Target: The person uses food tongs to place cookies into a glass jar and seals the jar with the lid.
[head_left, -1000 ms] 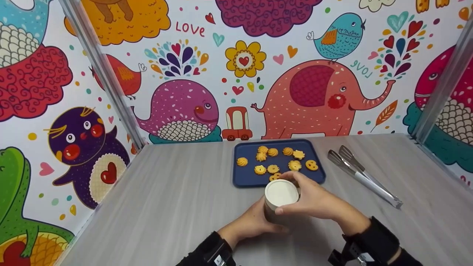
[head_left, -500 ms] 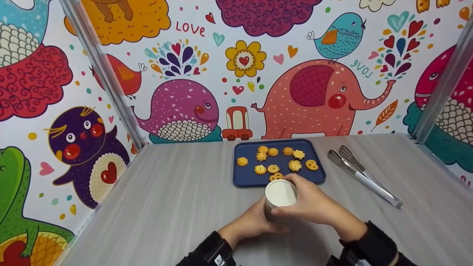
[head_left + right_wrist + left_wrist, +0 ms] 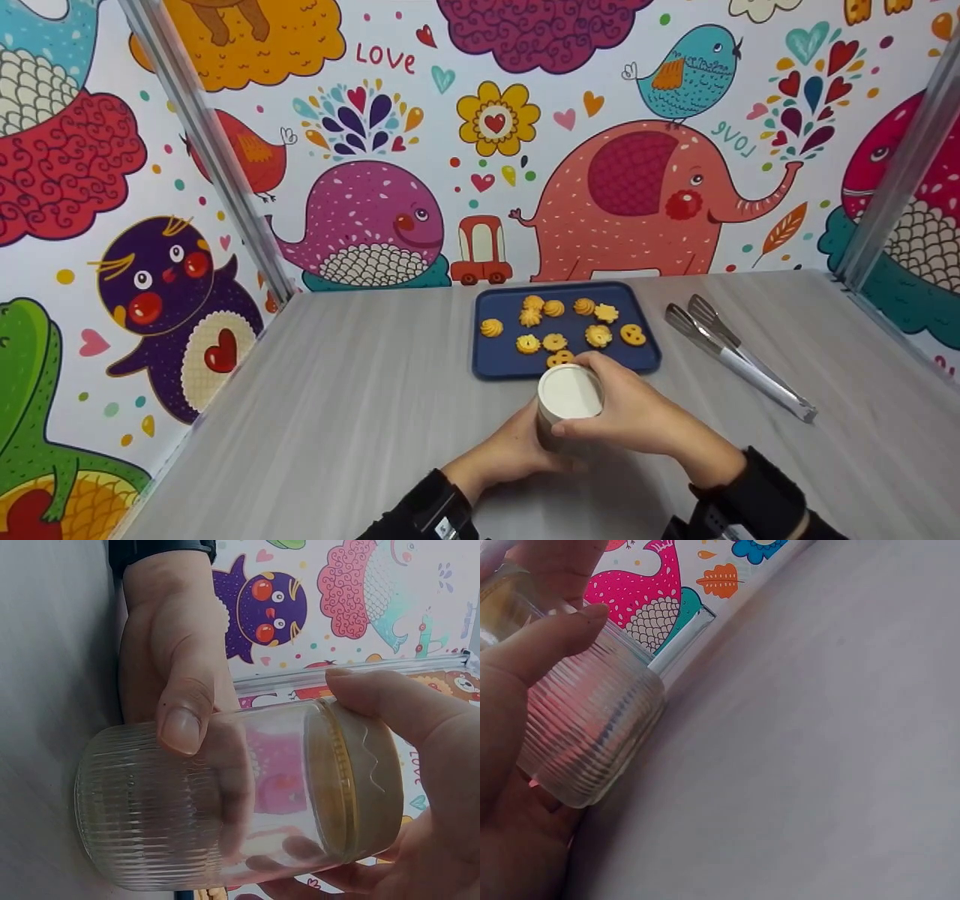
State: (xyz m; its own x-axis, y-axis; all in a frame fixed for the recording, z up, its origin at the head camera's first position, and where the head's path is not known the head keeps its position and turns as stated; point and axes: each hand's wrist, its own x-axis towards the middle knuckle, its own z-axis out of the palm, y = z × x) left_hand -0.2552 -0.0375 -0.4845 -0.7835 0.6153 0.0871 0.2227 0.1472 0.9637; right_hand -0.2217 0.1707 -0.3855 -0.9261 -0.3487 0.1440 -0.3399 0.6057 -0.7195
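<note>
A clear glass jar [image 3: 150, 802] with a ribbed lower part stands upright in front of me, topped by a cream lid [image 3: 570, 391]. My left hand [image 3: 510, 450] wraps round the jar's body, its thumb [image 3: 182, 724] lying along the glass in the right wrist view. Thumb and fingers of my right hand [image 3: 637, 409] grip the lid's side from the right. Through the glass nothing shows inside except the hand and wall behind it. The lid still sits on the jar's mouth.
Just beyond the jar lies a dark blue tray [image 3: 502, 367] with several cookies [image 3: 598, 336] on it. Metal tongs [image 3: 750, 367] rest on the grey table [image 3: 337, 412] to the right. Patterned walls [image 3: 495, 45] close off the back and sides.
My right hand has turned slightly around the lid, its thumb and wrist shifting a little left. The left hand and the jar have stayed in place.
</note>
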